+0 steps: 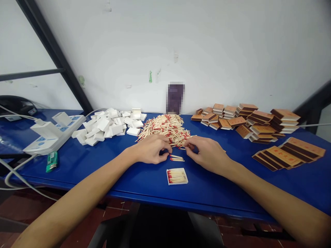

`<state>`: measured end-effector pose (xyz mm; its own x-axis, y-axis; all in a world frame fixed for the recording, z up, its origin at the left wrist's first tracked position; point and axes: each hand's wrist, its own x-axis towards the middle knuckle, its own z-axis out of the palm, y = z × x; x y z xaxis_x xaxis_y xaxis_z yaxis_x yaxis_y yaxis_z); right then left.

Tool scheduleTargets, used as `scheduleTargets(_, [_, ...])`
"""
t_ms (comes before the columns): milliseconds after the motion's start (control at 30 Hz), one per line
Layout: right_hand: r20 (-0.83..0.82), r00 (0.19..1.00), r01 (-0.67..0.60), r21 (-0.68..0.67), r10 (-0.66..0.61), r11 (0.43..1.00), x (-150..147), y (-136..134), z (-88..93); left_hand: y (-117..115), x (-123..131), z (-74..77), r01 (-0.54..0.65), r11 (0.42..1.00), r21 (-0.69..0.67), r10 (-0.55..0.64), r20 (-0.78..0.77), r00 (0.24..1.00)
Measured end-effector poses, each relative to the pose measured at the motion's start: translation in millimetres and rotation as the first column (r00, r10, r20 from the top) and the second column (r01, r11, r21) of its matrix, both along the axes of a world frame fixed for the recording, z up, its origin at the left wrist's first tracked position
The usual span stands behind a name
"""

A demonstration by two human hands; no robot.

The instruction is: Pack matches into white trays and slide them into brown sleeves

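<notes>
A large heap of red-tipped matchsticks point(165, 125) lies in the middle of the blue table, against the wall. My left hand point(152, 148) is at the heap's front left edge, its thumb and forefinger curled close together. Opposite it, my right hand point(207, 151) has its fingers bent in a pinch at the heap's front right edge. What either set of fingertips holds is too small to make out. Between the hands lie a few loose matchsticks point(177, 159), heads to the left. Nearer to me sits a white matchbox tray point(186, 176) with a layer of matchsticks inside.
White empty trays point(103, 125) are piled at the left. Printed matchbox sleeves point(258, 120) stand stacked at the right, with flattened sleeves point(287, 155) before them. A power strip point(43, 144), cables and a green packet point(52, 161) occupy the left end.
</notes>
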<state>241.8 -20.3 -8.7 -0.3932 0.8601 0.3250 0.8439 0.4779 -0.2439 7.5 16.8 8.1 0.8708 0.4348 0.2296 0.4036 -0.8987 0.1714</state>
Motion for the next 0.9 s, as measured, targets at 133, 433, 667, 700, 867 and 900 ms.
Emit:
scheduleTargets(133, [0.031, 0.999, 0.044, -0.027, -0.043, 0.999, -1.2, -1.2, -0.1, -0.4, 0.1, 0.0, 0.018, 1.000, -0.005, -0.018, -0.009, 1.000])
scheduleTargets(433, [0.050, 0.998, -0.041, -0.060, 0.044, 0.997, 0.3, 1.3, -0.7, -5.2, 2.9, 1.0, 0.033, 0.999, 0.030, -0.034, 0.018, 0.999])
scheduleTargets(667, [0.041, 0.998, -0.043, -0.057, 0.046, 0.997, 0.0, -0.2, 0.6, -0.2, 0.5, 0.8, -0.020, 0.994, 0.111, 0.016, 0.041, 0.999])
scheduleTargets(700, [0.043, 0.998, -0.039, -0.047, 0.041, 0.998, -0.2, 0.0, 0.8, 0.2, 0.2, 0.8, -0.022, 0.993, 0.116, 0.018, 0.040, 0.999])
scheduleTargets(867, [0.071, 0.997, 0.011, 0.018, -0.012, 1.000, 0.0, 1.3, 0.4, 1.2, -0.8, 0.7, -0.038, 0.990, 0.133, 0.034, 0.030, 0.999])
scheduleTargets(900, [0.080, 0.996, 0.023, 0.042, -0.026, 0.999, 0.3, 1.6, -0.2, 1.2, -1.0, 0.8, -0.043, 0.989, 0.138, 0.040, 0.027, 0.999])
